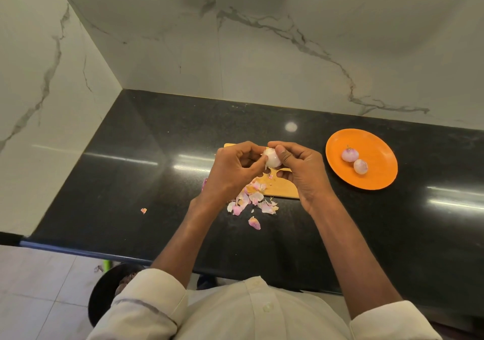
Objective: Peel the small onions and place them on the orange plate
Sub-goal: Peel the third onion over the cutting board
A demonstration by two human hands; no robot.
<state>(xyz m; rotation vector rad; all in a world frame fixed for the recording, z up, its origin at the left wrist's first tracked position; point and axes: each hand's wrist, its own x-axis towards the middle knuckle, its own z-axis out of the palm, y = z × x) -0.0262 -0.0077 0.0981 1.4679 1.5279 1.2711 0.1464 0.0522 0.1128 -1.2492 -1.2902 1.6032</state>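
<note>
A small pale onion [271,157] is held between both hands above the wooden cutting board [284,188]. My left hand [233,170] pinches it from the left with curled fingers and thumb. My right hand [298,168] grips it from the right, thumb on top. The orange plate [377,179] lies to the right on the black counter, with two peeled onions on it: one [349,154] further back and one [360,166] nearer. Pink and white onion skins [251,200] lie scattered by the board's front edge.
The black counter [131,177] meets white marble walls at the left and back. A stray peel [143,210] lies on the counter to the left. Below the counter's front edge stands a dark bin [104,295] on the tiled floor.
</note>
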